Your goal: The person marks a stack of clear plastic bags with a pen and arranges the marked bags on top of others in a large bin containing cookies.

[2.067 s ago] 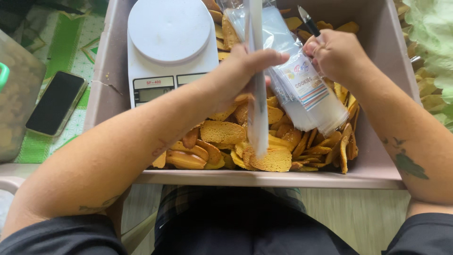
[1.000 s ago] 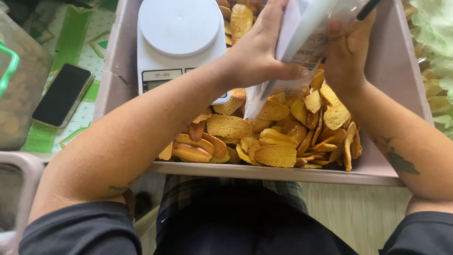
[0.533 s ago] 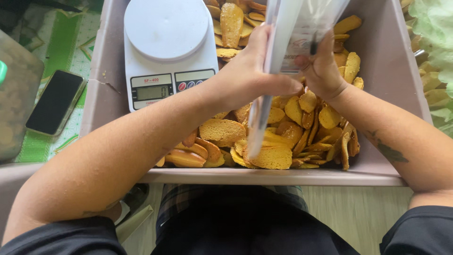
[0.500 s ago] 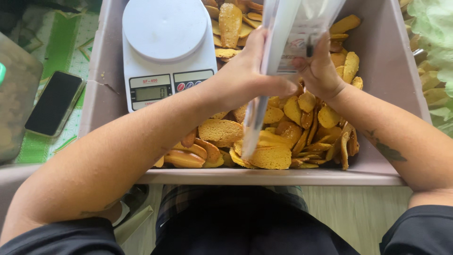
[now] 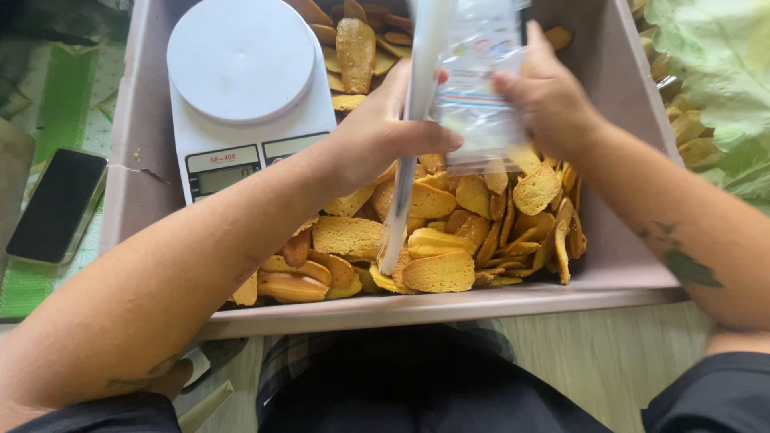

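Overhead, two hands hold a clear plastic bag (image 5: 475,80) above a tub (image 5: 618,265) of golden chips (image 5: 437,273).
Left hand (image 5: 377,132) grips its edge; right hand (image 5: 549,96) pinches the other side.

Clear bag (image 5: 480,88) above crackers (image 5: 437,273)

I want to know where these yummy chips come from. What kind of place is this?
Probably a small home snack-packing spot, not a big factory. A grey tub full of golden chips sits on the person's lap, a white kitchen scale rests inside it, and both hands hold a clear plastic bag.
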